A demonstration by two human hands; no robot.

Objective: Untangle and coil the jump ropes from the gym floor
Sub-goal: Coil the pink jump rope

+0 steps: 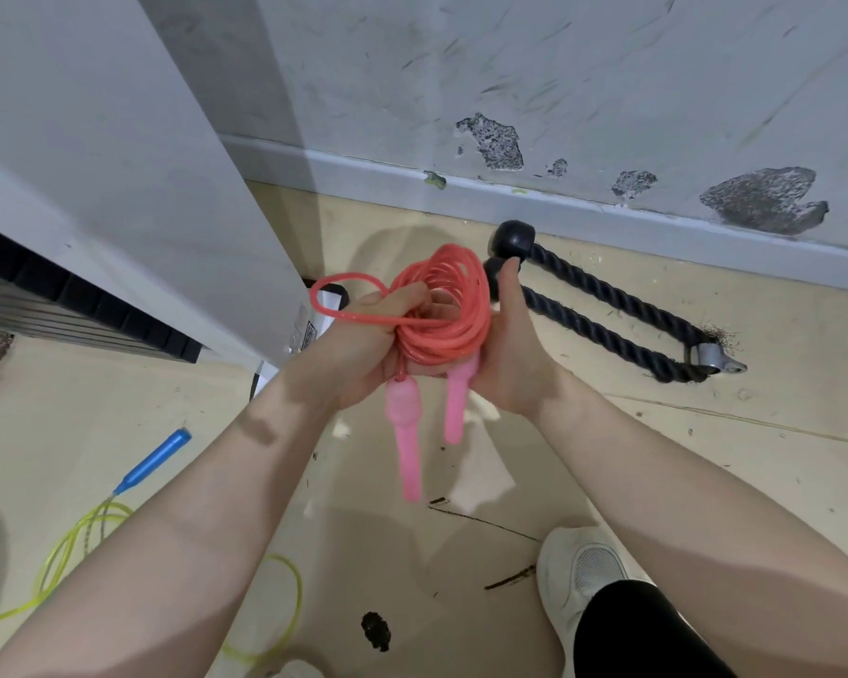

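Note:
A pink jump rope (449,310) is wound into a coil of several loops and held up in front of me between both hands. My left hand (363,349) grips the coil's left side, and a loose loop (336,296) sticks out past its fingers. My right hand (510,354) holds the coil's right side with the thumb straight up. Both pink handles (407,433) hang down below the hands. A yellow jump rope (69,545) with a blue handle (155,462) lies loose on the floor at the lower left.
A thick black battle rope (608,305) with black end caps lies by the scuffed wall. A grey cabinet (118,188) stands at the left. My white shoe (583,574) is at the lower right on the beige floor (706,457).

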